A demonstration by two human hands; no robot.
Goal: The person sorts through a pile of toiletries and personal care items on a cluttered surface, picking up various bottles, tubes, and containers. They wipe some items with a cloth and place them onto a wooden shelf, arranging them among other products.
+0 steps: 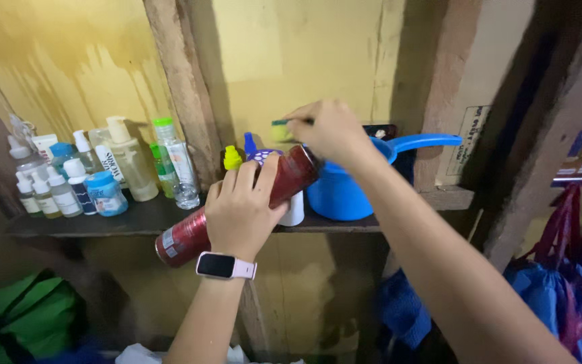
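Left hand [244, 212] wraps the red glossy cylindrical can [190, 236], tilted before the dark wooden shelf [136, 219], steadying it. Right hand [328, 131] pinches a thin green-tipped stick [284, 123] above the can's top, over the blue plastic dipper [345, 189].

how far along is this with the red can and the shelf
Done: the red can is off the shelf, gripped tilted in the left hand. In hand: the right hand pinches a small green-tipped thing near the can's top, above the blue dipper. Left: the can is not set down; the bottles stand untouched.
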